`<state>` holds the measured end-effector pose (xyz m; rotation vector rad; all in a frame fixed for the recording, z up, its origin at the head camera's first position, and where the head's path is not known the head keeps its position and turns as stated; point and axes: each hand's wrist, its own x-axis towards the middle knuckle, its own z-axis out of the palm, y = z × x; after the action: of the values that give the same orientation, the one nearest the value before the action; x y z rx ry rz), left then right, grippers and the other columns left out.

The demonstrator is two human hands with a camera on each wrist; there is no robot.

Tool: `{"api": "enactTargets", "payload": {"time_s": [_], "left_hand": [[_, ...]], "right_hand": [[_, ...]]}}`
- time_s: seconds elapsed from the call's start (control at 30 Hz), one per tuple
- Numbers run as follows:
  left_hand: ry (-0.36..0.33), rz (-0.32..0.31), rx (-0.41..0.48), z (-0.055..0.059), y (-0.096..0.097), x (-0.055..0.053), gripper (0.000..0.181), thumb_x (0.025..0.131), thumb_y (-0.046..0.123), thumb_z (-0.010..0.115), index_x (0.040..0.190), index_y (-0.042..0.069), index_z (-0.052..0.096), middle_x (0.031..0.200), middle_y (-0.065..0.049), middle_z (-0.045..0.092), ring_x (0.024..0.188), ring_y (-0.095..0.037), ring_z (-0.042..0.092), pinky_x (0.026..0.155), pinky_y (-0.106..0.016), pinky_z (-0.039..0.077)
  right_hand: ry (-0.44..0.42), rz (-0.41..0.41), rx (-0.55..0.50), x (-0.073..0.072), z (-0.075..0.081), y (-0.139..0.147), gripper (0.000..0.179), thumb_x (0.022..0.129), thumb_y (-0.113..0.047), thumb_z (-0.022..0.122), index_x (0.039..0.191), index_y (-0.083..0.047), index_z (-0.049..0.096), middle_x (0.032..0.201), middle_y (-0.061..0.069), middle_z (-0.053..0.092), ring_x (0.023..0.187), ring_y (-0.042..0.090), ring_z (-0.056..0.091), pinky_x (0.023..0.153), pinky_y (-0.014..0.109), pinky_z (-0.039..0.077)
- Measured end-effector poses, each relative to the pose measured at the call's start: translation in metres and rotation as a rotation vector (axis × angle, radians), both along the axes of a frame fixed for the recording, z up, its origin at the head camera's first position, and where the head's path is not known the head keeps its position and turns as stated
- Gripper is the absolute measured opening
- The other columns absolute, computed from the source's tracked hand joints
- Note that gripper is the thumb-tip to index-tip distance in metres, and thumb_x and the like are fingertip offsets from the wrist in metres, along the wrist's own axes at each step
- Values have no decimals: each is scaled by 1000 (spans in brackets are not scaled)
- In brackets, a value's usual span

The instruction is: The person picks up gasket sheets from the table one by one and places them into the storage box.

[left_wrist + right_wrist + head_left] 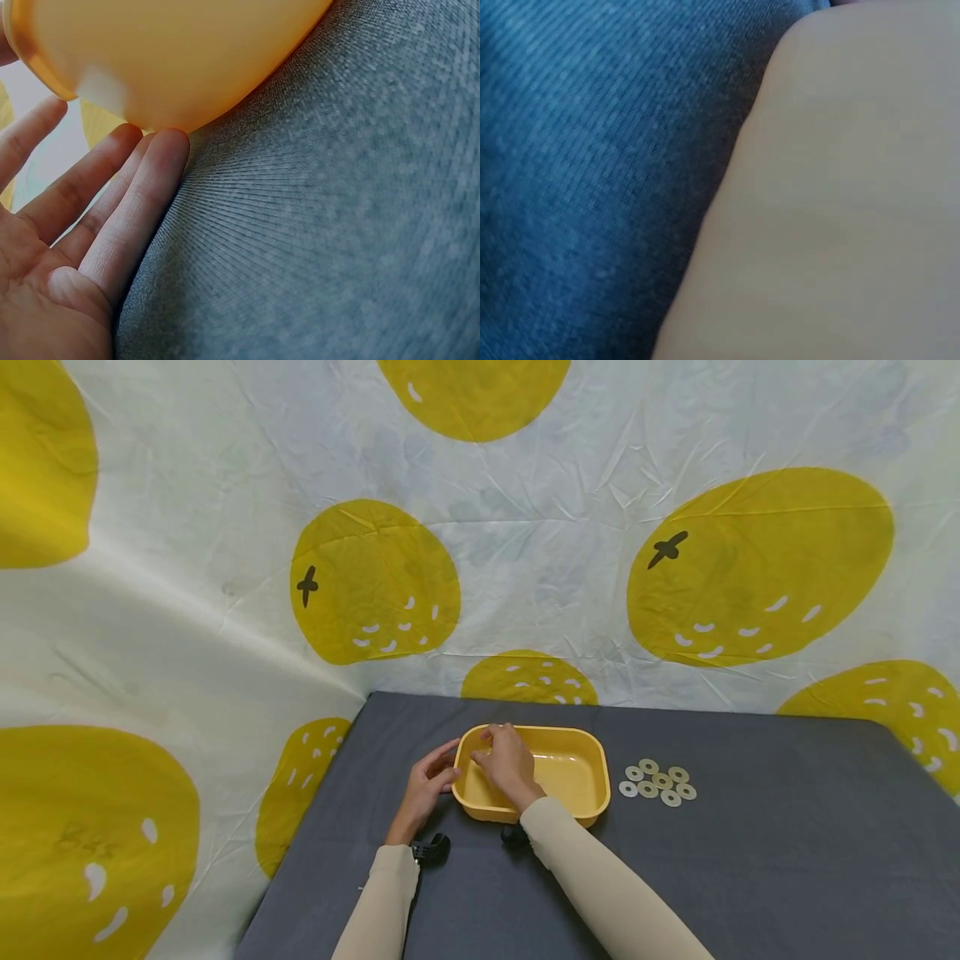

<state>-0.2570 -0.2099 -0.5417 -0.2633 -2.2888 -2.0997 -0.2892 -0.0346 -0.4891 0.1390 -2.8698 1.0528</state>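
A yellow rectangular plastic tub (570, 768) stands on the dark cloth. My left hand (422, 789) is at its left end. In the left wrist view, the fairly straight fingers (139, 202) meet the tub's outer wall (187, 60). My right hand (508, 764) reaches over the near rim into the tub's left part, fingers bent and thumb toward the left inner wall. I cannot tell whether anything is between those fingertips. The right wrist view is mostly filled by the tub's smooth outer wall (840, 195).
Several flat ring-shaped washers (662, 781) lie in a loose cluster right of the tub. Dark grey cloth (787, 843) covers the table. Behind and to the left hangs a pale sheet (540, 577) printed with yellow fruit.
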Motion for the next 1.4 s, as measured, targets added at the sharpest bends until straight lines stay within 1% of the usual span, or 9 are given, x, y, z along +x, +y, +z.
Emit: {"api": "enactTargets", "payload": {"time_s": [0.2,0.37,0.57,0.7,0.8,0.97,1.2,1.27,1.4], "left_hand": [[4,-1,-4,-2,1,-1,52,96,11,65,146,21,58,126,-20,67,102,-18,71,78,-29,61],[-1,-1,0,-3,2,-2,52,96,11,64,147,21,58,127,-21,67,106,-27,70,79,-29,61],[-1,0,0,-5,1,-2,52,97,11,65,148,19,56,130,-24,65,111,-40,67,80,-30,61],[-2,2,-4,-4,1,-3,51,98,10,64,148,18,56,130,-25,65,113,-44,65,81,-32,62],[-3,5,-6,-3,1,-2,51,98,10,64,148,18,57,130,-24,65,112,-43,65,81,-32,62],[-12,3,-15,-3,2,-1,51,98,12,64,148,19,56,130,-23,66,112,-39,66,80,-30,62],[-3,5,-12,-5,1,-1,52,97,10,64,148,20,57,130,-23,66,112,-41,66,80,-30,61],[-3,7,-13,-5,1,-1,51,98,9,63,147,20,57,130,-23,66,111,-40,66,80,-30,61],[-10,14,-17,-4,1,0,51,98,9,63,147,22,57,130,-23,66,111,-41,66,79,-28,61]], "right_hand": [[8,-24,-89,6,6,7,22,93,-28,75,113,-18,73,99,2,61,76,18,57,65,32,47],[12,-10,-227,15,19,27,19,96,-26,69,112,-16,74,97,3,65,72,18,56,62,29,44],[54,138,-380,23,32,76,17,99,-22,68,111,-11,74,94,6,68,77,18,58,68,28,48],[90,202,-431,28,38,119,18,100,-21,67,112,-10,73,92,14,69,76,23,61,64,28,48],[98,166,-439,30,36,153,23,101,-24,66,115,-8,72,95,20,69,76,28,62,60,27,48],[95,76,-412,33,22,206,29,102,-27,63,120,-4,69,102,19,69,78,21,64,65,27,54],[63,-70,-401,35,-4,264,35,103,-30,61,124,-2,66,90,-9,65,79,19,64,67,30,56],[63,-104,-372,35,-9,277,36,103,-31,61,125,-2,66,92,-7,66,80,19,64,66,29,55],[75,-129,-258,36,-15,296,37,103,-30,60,126,-1,67,100,8,67,81,17,60,63,26,50]]}}
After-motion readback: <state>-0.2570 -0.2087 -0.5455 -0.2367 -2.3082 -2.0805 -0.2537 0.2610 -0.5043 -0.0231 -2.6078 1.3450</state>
